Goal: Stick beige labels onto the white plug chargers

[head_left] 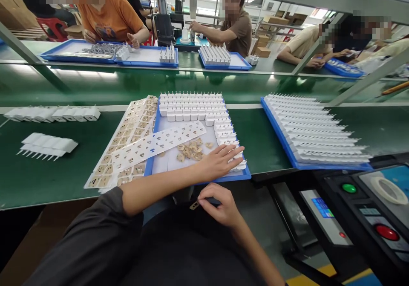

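Left hand [220, 162]: spread flat over white plastic charger plugs [228, 143] | right hand [220, 205]: pinching small tan label [194, 205] | label likely light, flimsy; hold by edge.

Left hand [220, 161]: lying flat on the blue tray [159, 124], fingers touching white plugs [191, 107].
Right hand [220, 205]: pinching a small tan sticker [194, 206] below the worktop [47, 179] edge.
Tray centre: loose tan stickers [191, 149] lying beside a sticker sheet [156, 144].

Factory assembly line. Long green conveyor belt [204, 88] runs between facing workstations; several seated people [111, 15] work across it. Shallow blue plastic trays [289, 143] hold rows of small white plug-in chargers [191, 105], probably adapters, detail is small. Black control panel with round green and red buttons [367, 209] at right.
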